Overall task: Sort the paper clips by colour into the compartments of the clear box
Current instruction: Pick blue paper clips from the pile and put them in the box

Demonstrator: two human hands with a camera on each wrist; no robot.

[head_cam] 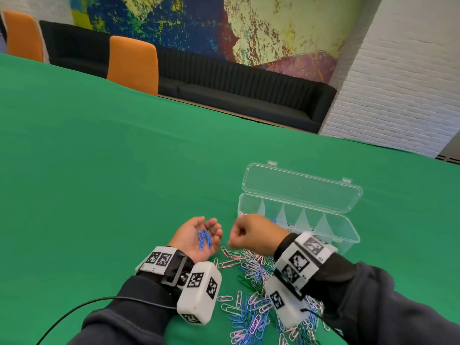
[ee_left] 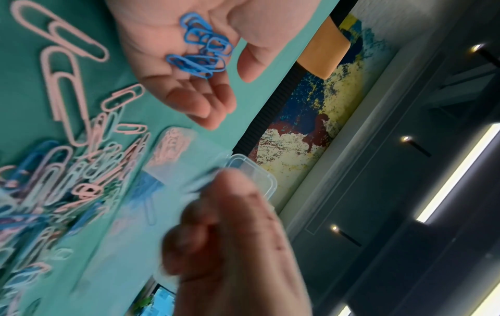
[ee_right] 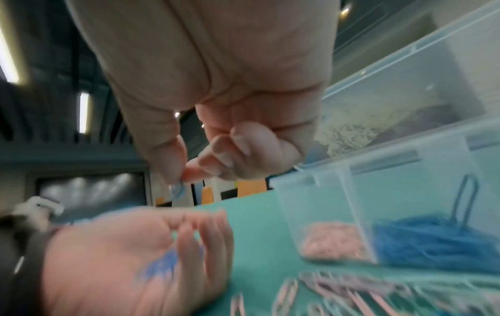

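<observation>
My left hand [head_cam: 193, 239] lies palm up on the green table, fingers relaxed, with several blue paper clips [head_cam: 204, 239] loose in the palm [ee_left: 162, 42]. Just to its right my right hand [head_cam: 251, 234] hovers, fingers curled, thumb and forefinger [ee_right: 184, 173] pinching one small blue clip [ee_right: 178, 190] above the left palm. The clear box [head_cam: 348, 242] stands open behind the right hand, lid [head_cam: 301, 188] back. Its end compartment holds pink clips [ee_right: 332, 239], the one beside it blue clips [ee_right: 432, 241]. A mixed pile of pink, blue, green and white clips [head_cam: 251, 282] lies under my right wrist.
Green cloth [head_cam: 99, 183] covers the whole table, bare to the left and beyond the box. A black cable [head_cam: 74, 310] runs from my left wrist off the near edge. Orange chairs [head_cam: 133, 66] and a black sofa [head_cam: 249, 95] stand past the far edge.
</observation>
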